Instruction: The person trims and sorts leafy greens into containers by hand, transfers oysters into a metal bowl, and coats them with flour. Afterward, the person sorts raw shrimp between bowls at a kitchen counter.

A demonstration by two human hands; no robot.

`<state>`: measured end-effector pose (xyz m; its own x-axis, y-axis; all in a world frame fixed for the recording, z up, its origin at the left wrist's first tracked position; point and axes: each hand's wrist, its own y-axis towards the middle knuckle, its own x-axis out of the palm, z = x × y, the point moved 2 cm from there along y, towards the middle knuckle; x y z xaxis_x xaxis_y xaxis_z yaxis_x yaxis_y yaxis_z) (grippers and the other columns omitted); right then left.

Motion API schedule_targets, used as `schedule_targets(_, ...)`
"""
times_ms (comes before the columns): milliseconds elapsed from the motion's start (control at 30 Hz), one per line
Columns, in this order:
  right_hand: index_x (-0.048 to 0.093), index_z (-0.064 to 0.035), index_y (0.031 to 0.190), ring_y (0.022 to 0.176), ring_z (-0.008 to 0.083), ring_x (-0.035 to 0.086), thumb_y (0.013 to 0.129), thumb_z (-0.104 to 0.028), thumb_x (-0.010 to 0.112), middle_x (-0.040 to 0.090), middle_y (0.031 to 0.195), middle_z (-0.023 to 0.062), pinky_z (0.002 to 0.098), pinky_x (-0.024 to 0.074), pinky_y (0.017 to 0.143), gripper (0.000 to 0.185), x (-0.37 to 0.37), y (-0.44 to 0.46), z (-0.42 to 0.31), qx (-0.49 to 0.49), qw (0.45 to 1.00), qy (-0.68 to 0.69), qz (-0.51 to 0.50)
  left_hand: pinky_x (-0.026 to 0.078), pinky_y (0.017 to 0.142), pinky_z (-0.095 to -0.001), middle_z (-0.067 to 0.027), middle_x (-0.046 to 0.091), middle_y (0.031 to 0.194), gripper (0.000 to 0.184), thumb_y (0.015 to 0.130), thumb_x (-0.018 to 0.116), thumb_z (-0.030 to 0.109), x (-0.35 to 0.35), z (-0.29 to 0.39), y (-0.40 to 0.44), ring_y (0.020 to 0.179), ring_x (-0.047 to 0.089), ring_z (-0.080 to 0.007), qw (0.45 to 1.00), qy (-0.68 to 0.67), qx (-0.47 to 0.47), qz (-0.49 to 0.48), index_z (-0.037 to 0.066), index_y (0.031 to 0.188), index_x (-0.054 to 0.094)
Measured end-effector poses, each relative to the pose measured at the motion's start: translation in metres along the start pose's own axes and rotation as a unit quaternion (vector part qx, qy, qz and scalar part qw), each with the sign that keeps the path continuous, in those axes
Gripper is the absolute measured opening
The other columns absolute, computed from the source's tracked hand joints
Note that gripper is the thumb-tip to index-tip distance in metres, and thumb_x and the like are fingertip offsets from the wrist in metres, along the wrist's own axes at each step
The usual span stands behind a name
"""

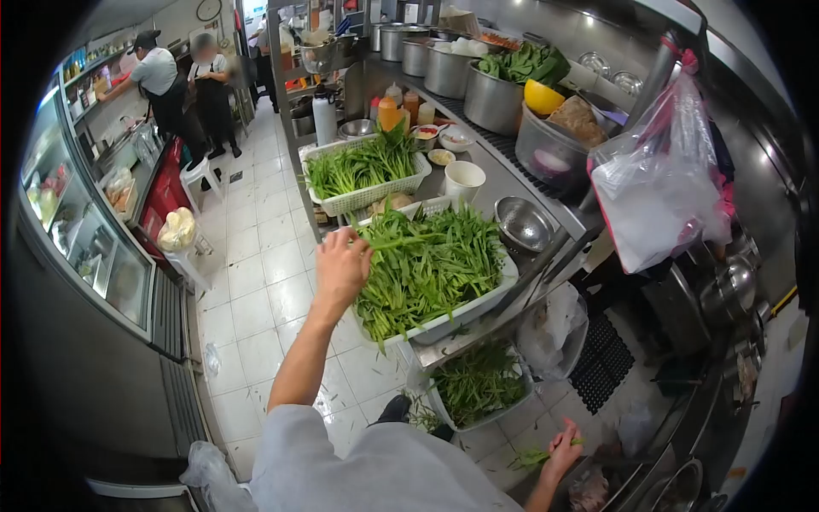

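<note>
My left hand [341,266] is at the left edge of a white tray [465,319] heaped with long-leaved greens [439,277] that look like water spinach. Its fingers are closed on a green stalk [394,243] that points right over the heap. Low at the right, my right hand [561,452] is closed around a small piece of leafy greens [531,459], held away from the trays. Behind the heap, a white basket [368,198] holds more greens, lined up as stems. Below the counter, a tub [482,420] contains loose leaves.
A metal colander [522,224] and a white cup [464,179] stand near the heaped tray. Several steel pots [445,70] line the shelf above. Plastic bags [657,171] hang at the right. Two people work at the far left, near a white stool [201,174]. Leaf scraps lie on the tiled floor.
</note>
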<state>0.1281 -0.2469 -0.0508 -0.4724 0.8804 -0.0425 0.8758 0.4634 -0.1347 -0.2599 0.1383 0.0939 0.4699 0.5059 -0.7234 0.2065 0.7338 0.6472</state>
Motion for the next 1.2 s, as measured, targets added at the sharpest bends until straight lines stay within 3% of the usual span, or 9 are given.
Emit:
schedule_targets(200,0.065,0.0051,0.099,0.056,0.0047,0.046,0.093,-0.013,0.06,0.055,0.069,-0.0012,0.0202,0.0356,0.049,0.02,0.006,0.016,-0.047,-0.1,0.993,-0.057,0.029,0.044,0.084,-0.0394,-0.008,0.06,0.106,0.012,0.085,0.067,0.014,-0.073,0.036,0.035,0.098,0.057,-0.0275,0.995,-0.057,0.007,0.083,0.004,0.091,0.067)
schedule_targets(333,0.068,0.0042,0.093,0.062,0.0077,0.052,0.088,-0.006,0.063,0.06,0.077,0.0018,0.0211,0.0407,0.056,0.012,0.046,0.004,-0.105,-0.219,0.97,-0.105,-0.027,0.045,0.083,-0.0385,-0.0079,0.061,0.105,0.013,0.085,0.067,0.013,-0.102,0.053,0.041,0.095,0.059,-0.0275,0.99,-0.057,0.031,0.125,0.003,0.093,0.066)
schedule_targets(500,0.069,0.0021,0.088,0.065,0.0115,0.058,0.076,0.003,0.07,0.064,0.082,0.0075,0.0244,0.045,0.056,0.013,0.108,-0.038,-0.2,-0.432,0.874,-0.17,-0.142,0.048,0.079,-0.0356,-0.0088,0.065,0.095,0.011,0.082,0.07,0.009,-0.114,0.088,0.03,0.089,0.061,-0.0257,0.985,-0.096,0.116,0.084,0.004,0.091,0.066)
schedule_targets(633,0.07,-0.0018,0.092,0.065,0.0221,0.06,0.07,0.001,0.075,0.063,0.084,0.0084,0.0306,0.0484,0.055,0.023,0.158,-0.064,-0.246,-0.598,0.747,-0.166,-0.239,0.049,0.074,-0.0356,-0.005,0.067,0.089,0.012,0.079,0.073,0.01,-0.098,0.124,0.006,0.084,0.063,-0.0235,0.95,-0.213,0.222,-0.051,0.008,0.089,0.067)
schedule_targets(733,0.07,-0.0053,0.095,0.07,0.0224,0.061,0.072,-0.006,0.075,0.062,0.09,0.0055,0.0322,0.0498,0.057,0.024,0.184,-0.063,-0.231,-0.592,0.713,-0.245,-0.285,0.049,0.07,-0.0364,-0.0073,0.066,0.085,0.011,0.083,0.07,0.016,-0.068,0.141,-0.028,0.079,0.064,-0.0251,0.904,-0.31,0.223,-0.19,0.009,0.092,0.068)
schedule_targets(800,0.07,-0.0108,0.097,0.076,0.0228,0.062,0.075,-0.014,0.074,0.06,0.092,0.0028,0.0338,0.0509,0.06,0.023,0.189,-0.057,-0.196,-0.561,0.713,-0.289,-0.306,0.052,0.07,-0.0377,-0.0108,0.067,0.086,0.015,0.087,0.066,0.018,-0.045,0.141,-0.057,0.078,0.064,-0.0293,0.871,-0.382,0.162,-0.262,0.005,0.096,0.068)
schedule_targets(967,0.07,-0.0134,0.095,0.075,0.0217,0.063,0.074,-0.015,0.074,0.062,0.089,0.0002,0.034,0.0508,0.06,0.021,0.167,-0.059,-0.114,-0.48,0.73,-0.331,-0.356,0.052,0.074,-0.0394,-0.0137,0.067,0.09,0.02,0.091,0.06,0.022,-0.001,0.133,-0.14,0.084,0.065,-0.0318,0.786,-0.463,0.005,-0.409,0.006,0.1,0.067)
schedule_targets(1067,0.07,-0.0121,0.093,0.076,0.0233,0.064,0.076,-0.016,0.072,0.063,0.087,-0.0001,0.0363,0.0511,0.061,0.018,0.159,-0.061,-0.07,-0.431,0.731,-0.351,-0.396,0.052,0.074,-0.0421,-0.014,0.067,0.091,0.022,0.091,0.058,0.023,0.017,0.139,-0.172,0.084,0.064,-0.0338,0.846,-0.316,0.145,-0.405,0.006,0.102,0.068)
schedule_targets(1200,0.068,-0.0094,0.088,0.076,0.0275,0.064,0.076,-0.018,0.07,0.062,0.086,0.0027,0.0405,0.0513,0.063,0.014,0.147,-0.064,-0.06,-0.365,0.735,-0.396,-0.411,0.052,0.07,-0.0435,-0.0136,0.066,0.086,0.023,0.09,0.057,0.025,0.036,0.159,-0.186,0.082,0.063,-0.0339,0.803,-0.298,0.183,-0.482,0.006,0.099,0.067)
